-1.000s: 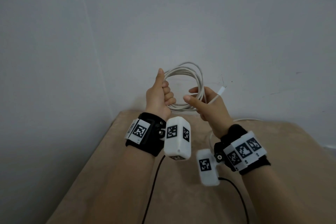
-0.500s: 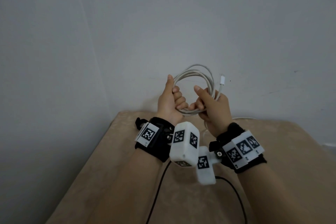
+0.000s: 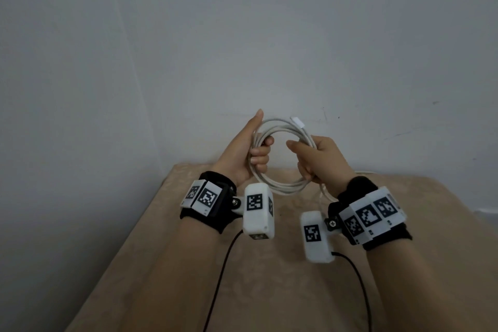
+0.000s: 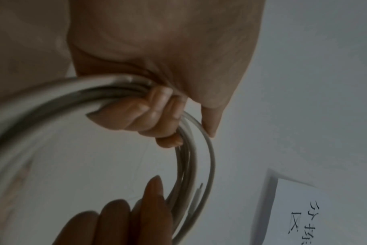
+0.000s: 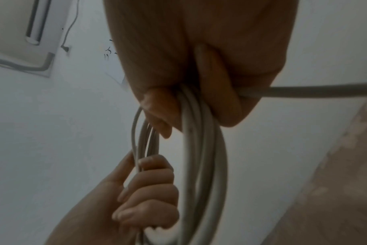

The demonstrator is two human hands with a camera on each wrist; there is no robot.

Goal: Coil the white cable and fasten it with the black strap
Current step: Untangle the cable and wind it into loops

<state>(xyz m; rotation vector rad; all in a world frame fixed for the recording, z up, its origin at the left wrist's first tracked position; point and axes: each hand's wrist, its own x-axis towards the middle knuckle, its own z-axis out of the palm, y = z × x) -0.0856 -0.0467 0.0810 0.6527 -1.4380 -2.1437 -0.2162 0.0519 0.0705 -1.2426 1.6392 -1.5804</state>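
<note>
The white cable (image 3: 283, 187) forms a round coil of several loops held up in the air over the table, in front of the wall. My left hand (image 3: 252, 152) grips the coil's left side, fingers curled round the strands (image 4: 186, 154) and thumb pointing up. My right hand (image 3: 315, 159) grips the right side of the coil (image 5: 199, 149). The white plug end (image 3: 297, 122) sticks out at the top of the coil. A loose length of cable (image 5: 325, 90) trails from my right hand down toward the table. No black strap is visible in any view.
A beige cloth-covered table (image 3: 269, 291) lies below my hands, with grey walls behind and to the left. Thin black leads (image 3: 218, 277) run from the wrist cameras back along the table. A paper with handwriting (image 4: 300, 215) hangs on the wall.
My hands have moved apart to opposite sides of the coil, opening it into a wider ring. The plug end swung from the right side up to the top.
</note>
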